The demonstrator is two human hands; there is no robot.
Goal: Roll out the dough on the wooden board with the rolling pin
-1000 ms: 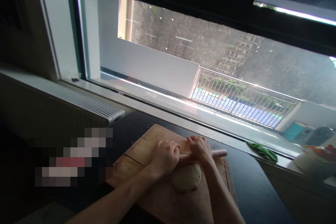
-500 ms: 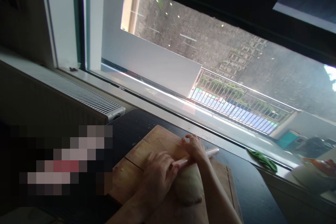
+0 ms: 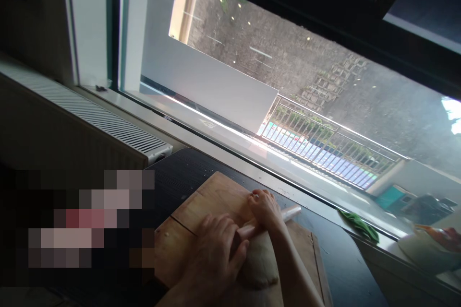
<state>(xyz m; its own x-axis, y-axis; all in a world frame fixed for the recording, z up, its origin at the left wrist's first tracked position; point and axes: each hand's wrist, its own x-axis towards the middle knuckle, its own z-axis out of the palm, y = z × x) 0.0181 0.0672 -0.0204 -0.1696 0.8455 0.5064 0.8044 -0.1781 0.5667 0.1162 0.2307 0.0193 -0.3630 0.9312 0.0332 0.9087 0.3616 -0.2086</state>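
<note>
A pale rolling pin lies slantwise across a piece of dough on a wooden board. Near the pin's left end is my left hand, fingers stretched forward over the end and thumb beneath. My right hand wraps the pin further right, its fingers curled, with the pin's far end sticking out past the wrist. The dough is flattened and rounded toward me; my right forearm and the pin hide part of it.
The board rests on a dark table beside a window sill. A green cloth and a pale container are on the sill to the right. A white radiator stands at the left, above a pixelated patch.
My right hand and the rolling pin have shifted slightly toward me. The left hand has tilted, its thumb now lower and further from the forefinger. The view has turned a little.
</note>
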